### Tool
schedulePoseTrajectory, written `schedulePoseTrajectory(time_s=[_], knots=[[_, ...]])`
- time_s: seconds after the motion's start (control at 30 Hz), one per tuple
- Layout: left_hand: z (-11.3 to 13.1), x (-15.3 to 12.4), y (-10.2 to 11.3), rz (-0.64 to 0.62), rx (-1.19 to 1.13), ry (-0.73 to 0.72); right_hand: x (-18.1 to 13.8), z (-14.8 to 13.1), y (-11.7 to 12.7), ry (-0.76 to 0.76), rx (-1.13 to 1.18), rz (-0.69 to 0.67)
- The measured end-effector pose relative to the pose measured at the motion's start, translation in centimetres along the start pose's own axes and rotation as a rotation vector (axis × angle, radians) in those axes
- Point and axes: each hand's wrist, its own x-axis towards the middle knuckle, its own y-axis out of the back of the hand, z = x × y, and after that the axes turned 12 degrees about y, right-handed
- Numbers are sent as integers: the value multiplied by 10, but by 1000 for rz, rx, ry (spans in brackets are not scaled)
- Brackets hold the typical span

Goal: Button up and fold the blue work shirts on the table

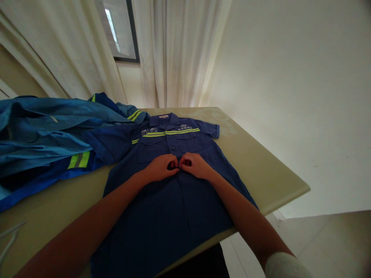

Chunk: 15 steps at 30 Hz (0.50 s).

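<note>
A dark blue short-sleeved work shirt (156,208) lies front side up, its collar toward the far edge of the table. Yellow reflective stripes and white printing cross its chest. My left hand (164,166) and my right hand (194,165) meet at the middle of the front placket, below the chest pockets. Both are closed, with thumbs and fingers pinching the placket cloth between them. Any button there is hidden by my fingers. Higher on the placket, a button shows just above my hands.
A heap of lighter blue garments (43,131) with yellow reflective bands lies on the table's left side, touching the shirt's sleeve. The pale table (261,170) has a corner at right. White hanger-like ends (10,239) show at lower left. Curtains (179,50) and a wall stand behind.
</note>
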Motion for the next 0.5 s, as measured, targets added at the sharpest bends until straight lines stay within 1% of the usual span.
schedulePoseTrajectory(time_s=[0.13, 0.23, 0.3, 0.37, 0.43, 0.5], knots=[[5, 2, 1, -37, -18, 130, 2, 2, -9, 26, -46, 52], [10, 3, 2, -56, -23, 200, 3, 3, -11, -17, -10, 72], [13, 2, -1, -18, 2, 226, 5, 3, -11, -79, 26, 81], [18, -1, -5, 49, 58, 231, 7, 3, -10, -149, 62, 89], [23, -4, -10, 111, 142, 210, 9, 3, -8, -203, 98, 98], [27, -6, -13, 143, 227, 184, 9, 4, -8, -246, 132, 106]])
